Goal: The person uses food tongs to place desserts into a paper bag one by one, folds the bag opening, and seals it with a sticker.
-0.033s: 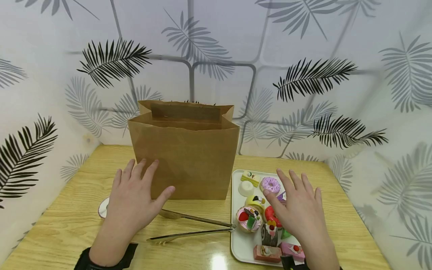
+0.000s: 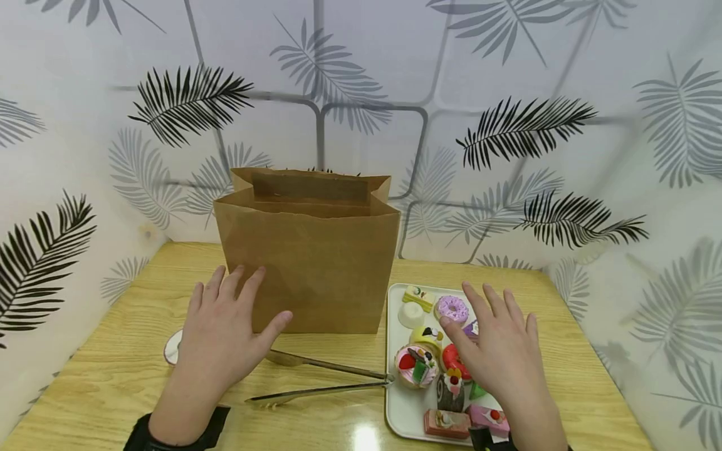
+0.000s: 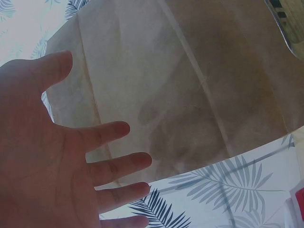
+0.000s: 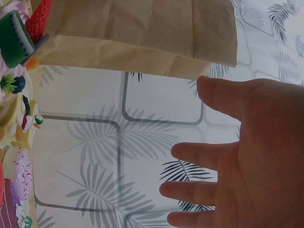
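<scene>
My left hand point(image 2: 225, 338) is held with fingers spread, overlapping the lower left of a brown paper bag point(image 2: 316, 269) in the head view. That bag stands upright with its top gaping. Fingers straight and apart, my right hand point(image 2: 504, 351) hovers over the right side of a white tray point(image 2: 397, 423). Neither hand holds anything. On the tray lie several small cakes, among them a purple sprinkled doughnut point(image 2: 452, 309), a pink-topped tart point(image 2: 416, 366) and a dark roll cake point(image 2: 450, 393). The right hand hides some of them.
Metal tongs point(image 2: 333, 389) lie spread on the wooden table point(image 2: 316, 432), their hinged end at the tray's left edge. A small white round thing point(image 2: 172, 348) sits left of my left wrist, partly covered. A leaf-patterned cloth point(image 2: 372, 75) hangs behind the table.
</scene>
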`<state>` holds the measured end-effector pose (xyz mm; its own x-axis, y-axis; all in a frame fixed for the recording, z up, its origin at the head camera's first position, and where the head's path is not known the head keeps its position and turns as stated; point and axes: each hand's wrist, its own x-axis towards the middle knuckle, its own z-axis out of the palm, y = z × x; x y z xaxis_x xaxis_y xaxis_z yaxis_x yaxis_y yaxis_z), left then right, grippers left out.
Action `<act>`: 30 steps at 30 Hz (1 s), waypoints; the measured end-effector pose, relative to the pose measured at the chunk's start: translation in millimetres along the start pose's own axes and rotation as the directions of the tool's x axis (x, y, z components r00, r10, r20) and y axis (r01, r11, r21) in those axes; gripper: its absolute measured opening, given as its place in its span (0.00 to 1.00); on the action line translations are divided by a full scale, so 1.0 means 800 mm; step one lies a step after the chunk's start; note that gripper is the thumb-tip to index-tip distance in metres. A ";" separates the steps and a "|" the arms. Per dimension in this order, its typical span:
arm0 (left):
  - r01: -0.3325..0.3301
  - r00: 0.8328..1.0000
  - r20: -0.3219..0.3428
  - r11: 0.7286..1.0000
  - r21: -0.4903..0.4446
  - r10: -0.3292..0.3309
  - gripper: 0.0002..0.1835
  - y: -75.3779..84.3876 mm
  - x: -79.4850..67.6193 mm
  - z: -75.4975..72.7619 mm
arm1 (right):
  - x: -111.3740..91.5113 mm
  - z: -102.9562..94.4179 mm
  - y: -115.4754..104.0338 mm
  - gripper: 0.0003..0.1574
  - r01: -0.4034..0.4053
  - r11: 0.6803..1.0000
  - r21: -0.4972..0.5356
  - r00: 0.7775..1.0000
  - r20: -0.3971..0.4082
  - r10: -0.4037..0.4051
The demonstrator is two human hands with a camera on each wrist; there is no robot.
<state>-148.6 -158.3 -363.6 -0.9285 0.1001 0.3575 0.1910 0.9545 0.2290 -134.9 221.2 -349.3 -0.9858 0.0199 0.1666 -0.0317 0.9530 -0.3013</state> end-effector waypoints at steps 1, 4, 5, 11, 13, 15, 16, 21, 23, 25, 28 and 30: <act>0.000 1.000 0.004 1.000 0.000 0.000 0.44 0.000 0.000 -0.001 | -0.001 0.000 0.000 0.53 0.000 1.000 0.000 1.000 0.001 0.000; -0.002 1.000 0.010 1.000 0.002 0.002 0.44 0.001 -0.001 -0.002 | -0.002 0.001 0.001 0.53 0.000 1.000 -0.002 1.000 0.002 0.000; -0.003 1.000 0.012 1.000 0.001 0.003 0.44 0.001 -0.001 -0.003 | -0.002 0.001 0.001 0.52 0.000 1.000 -0.004 1.000 0.003 0.000; -0.005 1.000 0.013 1.000 -0.018 0.005 0.44 -0.001 -0.003 -0.006 | -0.005 0.004 -0.002 0.51 0.026 1.000 -0.004 1.000 -0.011 -0.026; -0.002 1.000 0.011 1.000 -0.025 0.002 0.43 -0.002 -0.004 -0.007 | -0.006 0.006 -0.004 0.49 0.054 0.998 0.017 0.998 -0.029 -0.054; -0.001 1.000 0.008 1.000 -0.028 0.001 0.42 -0.003 -0.004 -0.009 | -0.008 0.010 -0.008 0.46 0.103 0.994 0.040 0.993 -0.058 -0.101; -0.001 1.000 0.006 1.000 -0.029 0.001 0.42 -0.004 -0.004 -0.009 | -0.008 0.012 -0.010 0.46 0.134 0.989 0.056 0.989 -0.077 -0.130; -0.011 1.000 -0.013 1.000 -0.012 0.011 0.38 -0.005 -0.003 -0.012 | -0.010 0.027 -0.022 0.44 0.310 0.947 0.082 0.943 -0.153 -0.296; -0.012 1.000 -0.010 1.000 -0.007 0.012 0.38 -0.005 -0.003 -0.013 | -0.011 0.036 -0.030 0.45 0.365 0.929 0.067 0.924 -0.152 -0.352; -0.014 1.000 -0.003 1.000 -0.006 0.014 0.38 -0.006 -0.004 -0.013 | -0.012 0.047 -0.039 0.47 0.413 0.910 0.045 0.906 -0.123 -0.405; -0.026 0.999 -0.025 1.000 -0.012 0.026 0.36 -0.005 -0.005 -0.012 | -0.011 0.066 -0.057 0.48 0.470 0.882 0.008 0.882 -0.025 -0.470; -0.047 0.994 -0.096 0.998 -0.028 0.044 0.33 -0.006 -0.004 -0.010 | -0.009 0.078 -0.070 0.49 0.504 0.864 -0.003 0.862 0.066 -0.503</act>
<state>-143.6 -165.4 -358.2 -0.8842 0.1148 0.4528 0.2437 0.9403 0.2375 -136.5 148.9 -391.9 -0.8447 -0.4820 0.2328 -0.5237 0.8340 -0.1735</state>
